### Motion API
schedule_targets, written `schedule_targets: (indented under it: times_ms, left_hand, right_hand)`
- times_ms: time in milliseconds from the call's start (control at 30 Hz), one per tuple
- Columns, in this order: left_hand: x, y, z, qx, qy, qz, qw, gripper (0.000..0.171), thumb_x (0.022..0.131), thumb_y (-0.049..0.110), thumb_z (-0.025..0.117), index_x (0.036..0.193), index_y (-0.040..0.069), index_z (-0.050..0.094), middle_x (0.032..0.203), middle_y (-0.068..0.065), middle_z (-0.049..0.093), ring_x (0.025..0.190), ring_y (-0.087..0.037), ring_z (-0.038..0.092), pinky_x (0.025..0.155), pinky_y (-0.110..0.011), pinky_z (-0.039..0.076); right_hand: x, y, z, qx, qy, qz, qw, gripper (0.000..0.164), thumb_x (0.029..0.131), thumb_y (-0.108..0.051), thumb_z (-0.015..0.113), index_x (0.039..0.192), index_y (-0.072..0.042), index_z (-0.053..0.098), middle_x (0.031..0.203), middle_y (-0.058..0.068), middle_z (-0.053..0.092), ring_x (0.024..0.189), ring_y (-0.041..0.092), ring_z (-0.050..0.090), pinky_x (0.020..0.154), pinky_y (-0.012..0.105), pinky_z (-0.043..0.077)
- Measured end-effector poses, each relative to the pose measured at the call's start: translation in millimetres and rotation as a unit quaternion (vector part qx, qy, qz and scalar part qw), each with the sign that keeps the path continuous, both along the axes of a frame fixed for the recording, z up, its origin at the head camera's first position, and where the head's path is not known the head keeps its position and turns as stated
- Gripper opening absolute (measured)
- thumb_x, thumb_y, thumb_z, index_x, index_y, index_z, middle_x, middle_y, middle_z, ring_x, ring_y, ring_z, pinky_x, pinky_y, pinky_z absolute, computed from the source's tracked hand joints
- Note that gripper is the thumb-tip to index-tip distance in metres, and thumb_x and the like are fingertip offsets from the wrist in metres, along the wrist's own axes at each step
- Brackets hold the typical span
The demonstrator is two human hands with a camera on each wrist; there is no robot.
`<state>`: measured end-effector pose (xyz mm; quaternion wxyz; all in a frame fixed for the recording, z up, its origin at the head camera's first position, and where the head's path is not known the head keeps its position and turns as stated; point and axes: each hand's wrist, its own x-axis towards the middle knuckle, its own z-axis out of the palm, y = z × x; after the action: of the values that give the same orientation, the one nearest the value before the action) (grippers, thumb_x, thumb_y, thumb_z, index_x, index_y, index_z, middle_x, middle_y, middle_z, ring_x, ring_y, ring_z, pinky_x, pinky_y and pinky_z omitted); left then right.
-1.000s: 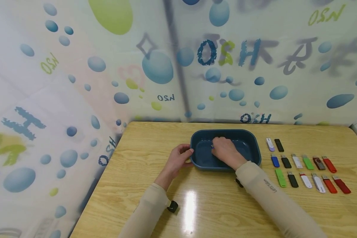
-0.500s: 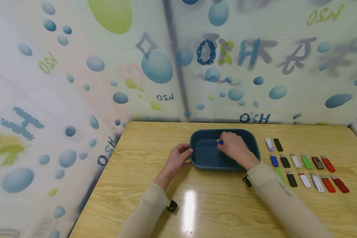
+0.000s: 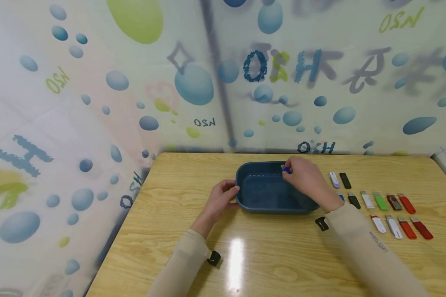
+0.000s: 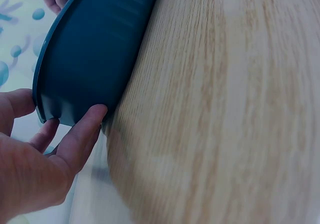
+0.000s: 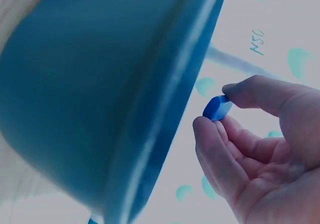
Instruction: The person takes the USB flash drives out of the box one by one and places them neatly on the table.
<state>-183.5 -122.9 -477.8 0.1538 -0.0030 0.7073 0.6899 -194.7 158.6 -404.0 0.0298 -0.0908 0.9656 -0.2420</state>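
My right hand (image 3: 304,175) pinches a blue USB stick (image 5: 218,108) between thumb and fingertips, over the far right rim of a dark blue basin (image 3: 260,206). The stick's metal plug points left in the head view. At the basin's left end, my left hand (image 3: 221,198) grips the rim, with the thumb at the edge and a finger against the outer wall (image 4: 90,59). The inside of the basin that shows is bare; its right part is hidden behind the right hand.
Several USB sticks lie in rows right of the basin, among them a white and purple one (image 3: 334,180), a black one (image 3: 345,180), a green one (image 3: 380,201) and a dark red one (image 3: 421,228). The right forearm covers some. A printed curtain (image 3: 193,136) hangs behind the table (image 3: 186,173).
My right hand has risen from inside the basin and moved right to its far right rim, carrying the blue USB stick. My left hand stays at the left end.
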Motion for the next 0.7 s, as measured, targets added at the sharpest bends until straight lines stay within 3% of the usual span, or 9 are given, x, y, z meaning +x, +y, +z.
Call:
schedule_targets:
  times_ms: [200, 367, 700]
  left_hand:
    - [0.9, -1, 0.1, 0.002, 0.003, -0.004, 1.0000, 0.040, 0.105, 0.017, 0.060, 0.137, -0.006, 0.054, 0.129, -0.022, 0.058, 0.097, -0.024, 0.068, 0.082, -0.049, 0.062]
    - [1.0, -1, -0.4, 0.004, 0.007, -0.005, 1.0000, 0.040, 0.105, 0.018, 0.061, 0.137, -0.006, 0.055, 0.128, -0.022, 0.058, 0.095, -0.024, 0.068, 0.081, -0.049, 0.062]
    - [-0.4, 0, -1.8, 0.003, 0.002, 0.000, 1.0000, 0.039, 0.105, 0.017, 0.061, 0.136, -0.005, 0.055, 0.126, -0.020, 0.059, 0.095, -0.023, 0.067, 0.081, -0.048, 0.063]
  right_hand:
    - [6.5, 14, 9.2, -0.015, -0.005, -0.018, 1.000, 0.027, 0.099, -0.018, 0.067, 0.116, 0.002, 0.066, 0.106, 0.018, 0.069, 0.091, 0.030, 0.065, 0.075, 0.048, 0.055]
    - [13.1, 27, 15.0, -0.025, -0.009, -0.027, 0.999, 0.030, 0.100, -0.019, 0.066, 0.119, 0.004, 0.065, 0.106, 0.019, 0.068, 0.088, 0.030, 0.064, 0.074, 0.047, 0.055]
    - [24.3, 64, 19.6, -0.054, 0.017, -0.046, 0.997, 0.036, 0.102, -0.021, 0.064, 0.121, 0.009, 0.062, 0.108, 0.024, 0.067, 0.094, 0.036, 0.064, 0.077, 0.052, 0.053]
